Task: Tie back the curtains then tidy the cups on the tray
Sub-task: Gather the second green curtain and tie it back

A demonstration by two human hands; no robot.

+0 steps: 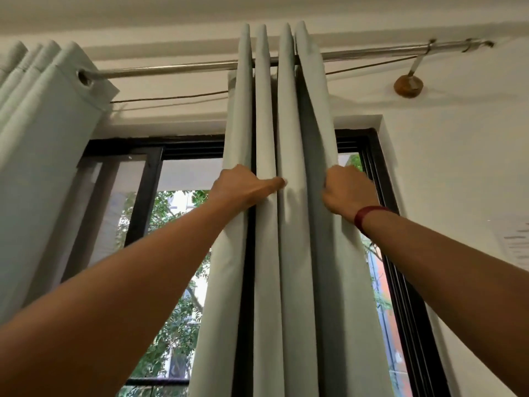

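A pale green curtain [292, 253] hangs bunched in folds from a metal rod [171, 68] in front of the window. My left hand [243, 186] grips the left folds of this curtain, thumb pointing right across a fold. My right hand [347, 190] grips the right folds at the same height; a dark red band sits on that wrist. A second pale green curtain [43, 138] hangs gathered at the far left on the same rod. No cups or tray are in view.
A black-framed window [148, 179] with trees outside lies behind the curtains. A wooden rod bracket [408, 85] is fixed to the wall at the upper right, with a thin wire running below the rod. A paper sheet [518, 239] hangs on the right wall.
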